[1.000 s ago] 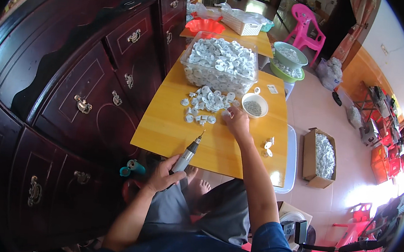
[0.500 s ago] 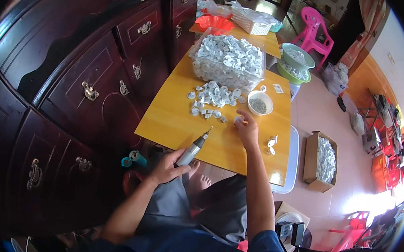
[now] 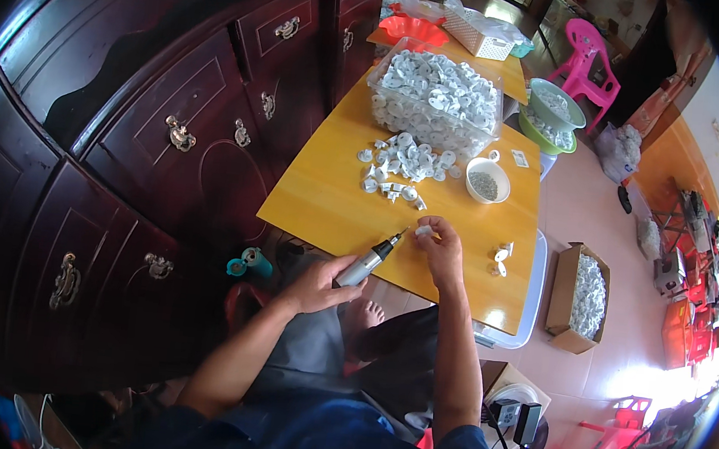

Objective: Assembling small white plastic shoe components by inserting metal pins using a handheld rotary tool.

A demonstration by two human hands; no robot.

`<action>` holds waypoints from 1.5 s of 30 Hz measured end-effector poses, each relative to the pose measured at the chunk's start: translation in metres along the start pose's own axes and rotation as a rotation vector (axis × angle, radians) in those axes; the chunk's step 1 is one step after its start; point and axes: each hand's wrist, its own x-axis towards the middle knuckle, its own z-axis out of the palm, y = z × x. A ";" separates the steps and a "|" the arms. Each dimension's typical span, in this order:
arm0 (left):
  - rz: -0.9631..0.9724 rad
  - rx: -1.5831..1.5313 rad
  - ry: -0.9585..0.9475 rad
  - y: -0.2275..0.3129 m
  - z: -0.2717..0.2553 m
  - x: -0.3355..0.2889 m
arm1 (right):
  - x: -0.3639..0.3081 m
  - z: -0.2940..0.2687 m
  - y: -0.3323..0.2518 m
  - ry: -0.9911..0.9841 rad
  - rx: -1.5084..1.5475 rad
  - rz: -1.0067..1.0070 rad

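My left hand (image 3: pixel 316 284) is wrapped round a grey electric screwdriver (image 3: pixel 361 267), whose thin bit points up and right over the near part of the yellow table (image 3: pixel 314 198). Close to the tip, my right hand (image 3: pixel 443 255) pinches a small white plastic part (image 3: pixel 424 230); a small gap seems to lie between bit and part. Beyond both hands lies a loose heap of similar white parts (image 3: pixel 415 158). A white bowl (image 3: pixel 501 193) with small metallic pieces, probably screws, stands right of the heap. A few white parts (image 3: pixel 502 257) sit apart near the table's right edge.
A clear plastic bin (image 3: pixel 472 137) full of white parts stands farther back. Dark wooden drawers (image 3: pixel 163 102) line the left. On the floor at right are a cardboard box (image 3: pixel 562 296) of white parts, stacked basins (image 3: pixel 579 116) and a pink chair (image 3: pixel 586 51).
The view has shifted, so the table appears farther right. My hands have drawn together, bringing the screwdriver tip and the white part close to each other.
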 end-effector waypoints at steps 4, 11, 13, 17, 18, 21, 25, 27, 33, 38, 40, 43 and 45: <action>0.100 0.116 0.016 -0.010 0.000 0.002 | 0.001 0.002 0.007 -0.091 0.080 0.054; 0.070 0.102 0.019 -0.012 0.000 0.002 | -0.003 0.007 0.005 -0.097 0.069 0.061; 0.059 0.091 0.003 -0.014 0.000 0.002 | -0.005 0.008 0.003 -0.087 0.058 0.055; 0.046 0.100 -0.001 -0.010 0.000 0.002 | -0.007 0.011 -0.001 -0.060 0.065 0.062; 0.045 0.101 -0.008 -0.010 -0.001 0.003 | -0.007 0.012 -0.001 -0.055 0.066 0.057; 0.040 0.101 -0.013 -0.011 0.000 0.003 | -0.007 0.012 0.002 -0.051 0.074 0.047; 0.031 0.097 -0.005 -0.011 0.001 0.003 | -0.007 0.012 0.004 -0.047 0.080 0.022; 0.030 0.102 -0.009 -0.011 0.001 0.003 | -0.007 0.012 0.004 -0.047 0.076 0.015; -0.074 0.069 -0.060 0.004 -0.002 0.002 | -0.009 0.011 0.008 -0.039 0.033 -0.019; -0.099 -0.062 -0.087 0.000 0.000 0.001 | -0.008 0.016 0.017 0.022 0.070 -0.101; -0.104 -0.109 -0.076 0.001 0.000 0.000 | -0.008 0.019 0.016 0.029 0.053 -0.108; -0.094 -0.131 -0.073 -0.003 0.001 0.000 | -0.008 0.022 0.013 0.035 0.046 -0.143; -0.088 -0.135 -0.072 -0.004 0.001 0.000 | -0.008 0.022 0.014 0.023 0.054 -0.130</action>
